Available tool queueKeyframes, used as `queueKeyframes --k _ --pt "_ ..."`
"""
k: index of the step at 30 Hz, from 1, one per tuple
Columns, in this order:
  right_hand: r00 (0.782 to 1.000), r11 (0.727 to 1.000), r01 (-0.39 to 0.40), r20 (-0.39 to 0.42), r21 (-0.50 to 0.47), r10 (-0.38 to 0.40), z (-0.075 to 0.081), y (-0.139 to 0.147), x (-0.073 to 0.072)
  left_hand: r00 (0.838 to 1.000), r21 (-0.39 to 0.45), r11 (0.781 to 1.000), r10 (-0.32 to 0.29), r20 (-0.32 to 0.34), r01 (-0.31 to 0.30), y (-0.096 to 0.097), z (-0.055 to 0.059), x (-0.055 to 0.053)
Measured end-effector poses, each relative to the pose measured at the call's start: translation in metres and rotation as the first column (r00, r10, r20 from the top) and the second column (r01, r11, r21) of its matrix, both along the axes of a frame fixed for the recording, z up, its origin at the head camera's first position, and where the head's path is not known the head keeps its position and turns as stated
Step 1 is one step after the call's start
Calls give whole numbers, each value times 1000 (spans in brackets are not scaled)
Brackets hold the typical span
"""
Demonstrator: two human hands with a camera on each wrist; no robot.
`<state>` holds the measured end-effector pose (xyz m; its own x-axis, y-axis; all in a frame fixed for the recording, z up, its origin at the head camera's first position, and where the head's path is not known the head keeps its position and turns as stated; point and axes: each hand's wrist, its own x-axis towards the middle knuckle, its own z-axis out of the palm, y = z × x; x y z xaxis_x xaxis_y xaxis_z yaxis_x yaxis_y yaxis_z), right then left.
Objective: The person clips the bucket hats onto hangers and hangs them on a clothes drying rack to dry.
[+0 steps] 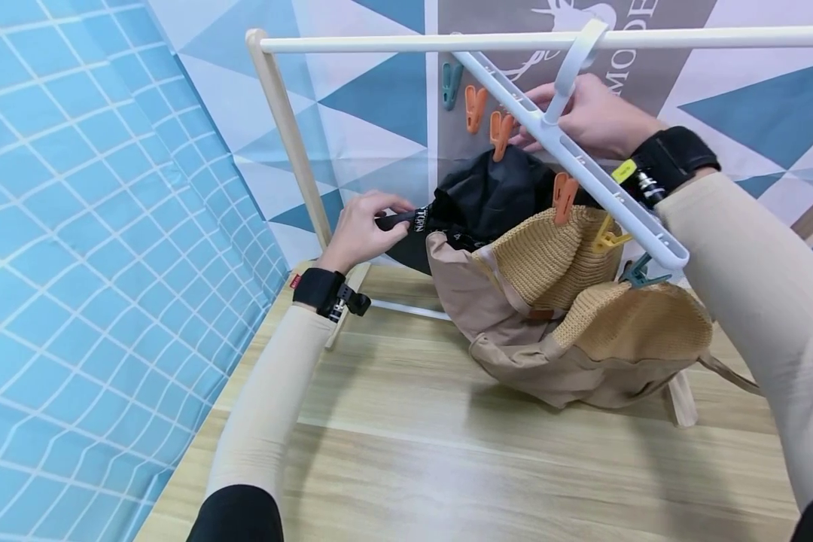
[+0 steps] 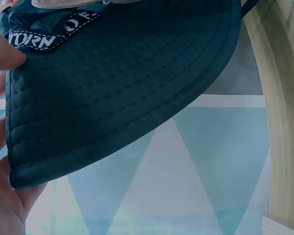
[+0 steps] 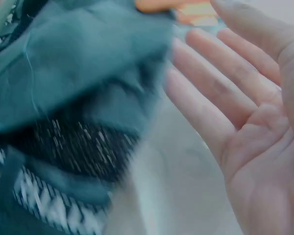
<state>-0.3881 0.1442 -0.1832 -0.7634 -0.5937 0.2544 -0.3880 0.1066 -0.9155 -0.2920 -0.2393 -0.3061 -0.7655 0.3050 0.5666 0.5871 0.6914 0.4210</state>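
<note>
A black brimmed hat (image 1: pixel 494 188) with white lettering on its inner band hangs from an orange clothespin (image 1: pixel 500 135). My left hand (image 1: pixel 369 228) pinches its brim edge; the stitched brim (image 2: pixel 122 103) fills much of the left wrist view. Behind the white clip hanger (image 1: pixel 583 165), my right hand (image 1: pixel 603 117) is beside the crown and that clothespin. Its fingers (image 3: pixel 210 93) look extended and hold nothing in the right wrist view. Right of the black hat hangs a beige fabric hat with a straw-like woven part (image 1: pixel 542 248), held by orange, yellow and teal clothespins.
The hanger hooks over a white rail (image 1: pixel 379 44) on a wooden stand (image 1: pixel 287 135). Teal (image 1: pixel 451 84) and orange (image 1: pixel 475 109) clothespins hang at the hanger's far end. Below is a wood-grain table (image 1: pixel 406 452). A blue grid-patterned covering (image 1: pixel 95 248) rises at the left.
</note>
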Motion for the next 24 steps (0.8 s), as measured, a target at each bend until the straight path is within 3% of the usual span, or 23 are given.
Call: queueKeyframes --k 3,7,10,18,21,24 --pt "999 992 -18 45 -121 23 0 25 3 1000 13 1000 17 2 -17 -1 -2 1" --pt "996 970 -83 11 -230 88 -3 58 9 999 42 998 45 0 -45 -6 -4 2" --pt "994 964 -113 -36 -239 108 -4 74 13 998 76 995 61 -3 -61 -10 -5 4" --pt "998 959 -45 -48 -279 33 -2 84 29 994 136 989 68 -91 -55 -12 -10 7" --pt "997 954 -29 -79 -299 5 -7 80 39 990 188 981 67 -121 -43 -12 -14 8" --pt "993 932 -12 -111 -362 -30 -17 81 53 988 242 970 70 -139 -35 -12 -22 7"
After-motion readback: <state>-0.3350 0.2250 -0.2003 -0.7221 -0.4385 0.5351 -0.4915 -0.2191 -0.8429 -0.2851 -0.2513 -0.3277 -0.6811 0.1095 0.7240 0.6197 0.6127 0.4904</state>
